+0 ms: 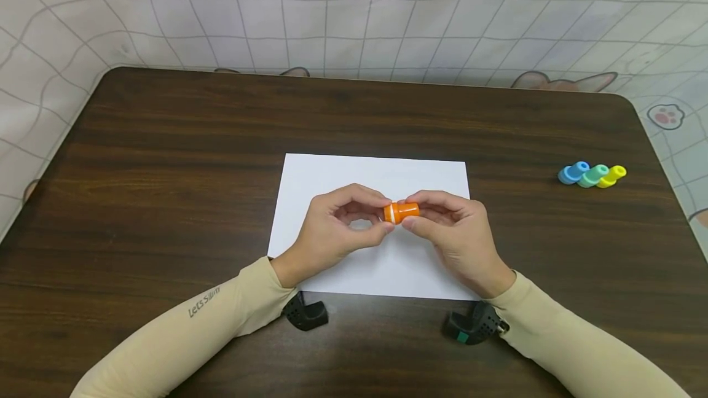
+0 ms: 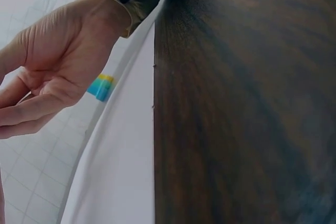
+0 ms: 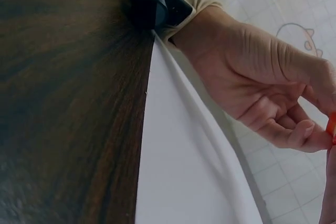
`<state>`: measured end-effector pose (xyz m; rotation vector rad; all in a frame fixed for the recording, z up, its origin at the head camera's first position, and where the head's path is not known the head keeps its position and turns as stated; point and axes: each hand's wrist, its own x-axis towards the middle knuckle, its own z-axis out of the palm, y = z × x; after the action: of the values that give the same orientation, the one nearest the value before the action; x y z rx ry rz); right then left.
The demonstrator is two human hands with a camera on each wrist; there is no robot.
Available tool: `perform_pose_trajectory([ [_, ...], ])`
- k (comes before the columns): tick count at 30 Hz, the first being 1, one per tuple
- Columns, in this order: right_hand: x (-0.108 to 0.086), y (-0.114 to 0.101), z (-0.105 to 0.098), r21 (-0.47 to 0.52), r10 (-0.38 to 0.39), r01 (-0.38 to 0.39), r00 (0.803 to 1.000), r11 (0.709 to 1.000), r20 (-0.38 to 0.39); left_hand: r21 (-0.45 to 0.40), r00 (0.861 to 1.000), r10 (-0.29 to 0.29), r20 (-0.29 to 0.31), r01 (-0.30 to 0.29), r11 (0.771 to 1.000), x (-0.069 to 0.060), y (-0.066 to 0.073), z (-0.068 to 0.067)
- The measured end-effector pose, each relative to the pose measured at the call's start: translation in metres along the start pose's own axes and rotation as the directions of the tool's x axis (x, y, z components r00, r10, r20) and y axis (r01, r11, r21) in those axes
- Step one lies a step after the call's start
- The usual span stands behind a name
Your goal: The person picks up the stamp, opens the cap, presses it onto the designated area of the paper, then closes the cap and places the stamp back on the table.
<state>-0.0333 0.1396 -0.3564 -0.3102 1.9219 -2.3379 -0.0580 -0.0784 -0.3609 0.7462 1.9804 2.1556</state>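
Observation:
In the head view a small orange cylindrical piece (image 1: 407, 210) with a white band is held level above a white sheet (image 1: 365, 171). My left hand (image 1: 326, 229) pinches its left end between thumb and fingers. The right end is pinched by my right hand (image 1: 467, 241). Seen from the left wrist, the right hand (image 2: 65, 59) has its fingers bent toward the left edge. The right wrist view shows the left hand (image 3: 252, 77) and a bit of the orange piece (image 3: 331, 125) at the frame's edge. The fingers cover parts of the piece.
Three small pieces stand side by side at the right of the dark wooden table (image 1: 166, 158): blue (image 1: 573, 172), teal (image 1: 593, 175) and yellow (image 1: 611, 176). A pale gridded cloth (image 1: 354, 17) lies beyond the table's back edge. Black devices sit at both wrists.

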Motion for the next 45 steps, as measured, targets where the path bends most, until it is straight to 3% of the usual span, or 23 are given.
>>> perform_pose_trajectory([
  [14,0.000,-0.003,0.001,0.006,0.004,-0.004,1.000,1.000,-0.006,-0.017,1.000,0.009,-0.015,-0.009,1.000,0.000,0.000,0.001],
  [30,0.001,-0.007,0.000,0.055,0.055,-0.050,0.995,0.997,-0.086,-0.006,1.000,-0.002,-0.029,0.002,1.000,0.001,0.001,0.002],
  [45,0.005,-0.011,-0.002,0.071,0.013,-0.005,0.995,0.997,-0.102,0.010,0.999,-0.007,-0.037,0.008,1.000,0.000,0.000,0.002],
])
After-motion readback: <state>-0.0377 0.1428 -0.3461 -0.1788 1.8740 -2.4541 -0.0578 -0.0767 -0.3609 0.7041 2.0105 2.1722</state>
